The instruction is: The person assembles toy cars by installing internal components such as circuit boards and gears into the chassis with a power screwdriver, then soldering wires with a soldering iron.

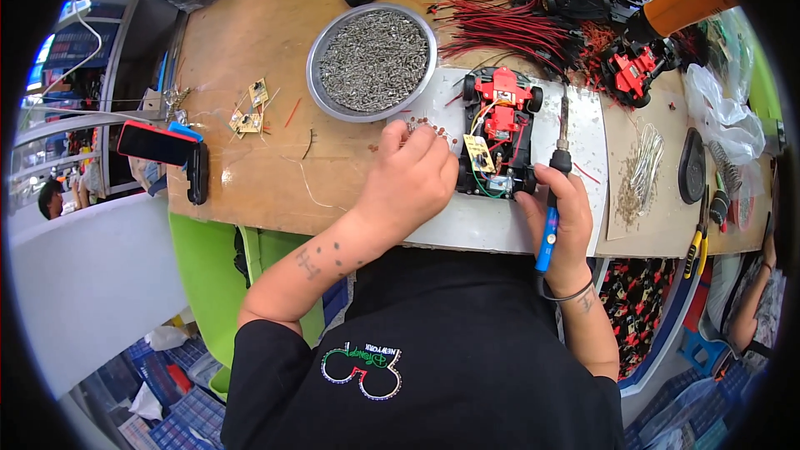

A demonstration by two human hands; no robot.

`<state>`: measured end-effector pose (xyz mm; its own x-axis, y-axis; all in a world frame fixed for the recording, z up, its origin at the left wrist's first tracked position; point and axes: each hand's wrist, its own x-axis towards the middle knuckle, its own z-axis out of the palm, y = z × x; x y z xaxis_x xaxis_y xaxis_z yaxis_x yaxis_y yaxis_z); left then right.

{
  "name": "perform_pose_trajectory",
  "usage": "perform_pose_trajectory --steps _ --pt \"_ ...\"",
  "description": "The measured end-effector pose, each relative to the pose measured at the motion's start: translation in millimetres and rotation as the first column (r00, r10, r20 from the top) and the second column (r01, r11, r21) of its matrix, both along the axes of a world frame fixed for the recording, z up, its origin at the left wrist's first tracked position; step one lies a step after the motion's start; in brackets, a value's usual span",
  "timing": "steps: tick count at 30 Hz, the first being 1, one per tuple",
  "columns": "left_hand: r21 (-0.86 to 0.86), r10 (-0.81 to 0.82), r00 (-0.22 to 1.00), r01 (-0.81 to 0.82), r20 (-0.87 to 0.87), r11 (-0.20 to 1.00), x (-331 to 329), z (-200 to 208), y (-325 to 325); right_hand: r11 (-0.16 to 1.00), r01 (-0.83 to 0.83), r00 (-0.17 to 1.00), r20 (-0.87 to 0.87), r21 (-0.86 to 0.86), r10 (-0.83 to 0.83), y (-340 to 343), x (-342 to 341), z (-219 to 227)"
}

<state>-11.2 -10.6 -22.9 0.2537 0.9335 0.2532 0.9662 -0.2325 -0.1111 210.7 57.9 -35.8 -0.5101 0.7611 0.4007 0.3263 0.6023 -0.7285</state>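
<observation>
A soldering iron (547, 242) with a blue handle is held in my right hand (573, 221), its tip pointing away from me. Thumb and fingers of that hand sit close beside a toy car chassis (502, 122), black with red parts, wires and a small circuit board (479, 153). It lies on a white sheet (583, 129). My left hand (408, 175) is left of the chassis, fingers curled down over small brown disc-shaped parts (429, 127) with thin leads. Whatever is between its fingertips is hidden.
Beyond my left hand stands a metal bowl (312, 75) full of small metal pieces. Red and black wires (500, 25) lie behind the chassis. An orange-handled tool (687, 2) juts in at far right. Circuit boards (248, 119) and a phone (158, 143) are at left; pliers (694, 252) at right.
</observation>
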Motion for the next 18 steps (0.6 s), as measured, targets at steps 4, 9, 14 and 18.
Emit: perform_pose_trajectory --steps 4,9,14,18 --pt "-0.003 0.046 0.996 -0.046 0.081 0.999 -5 0 4 1.0 0.0 0.999 -0.033 -0.01 -0.001 4 -1 2" --pt "-0.03 0.054 0.578 -0.051 0.814 0.998 18 32 2 0.998 -0.057 0.981 -0.184 0.008 0.058 1 -4 16" --pt "0.024 -0.038 0.401 0.04 0.915 0.999 44 35 10 0.943 -0.177 0.919 -0.392 -0.282 0.055 -11 -13 30" --pt "-0.012 0.01 0.317 0.004 0.949 1.0 47 30 6 0.94 -0.179 0.913 -0.406 -0.291 0.048 -7 -9 27"
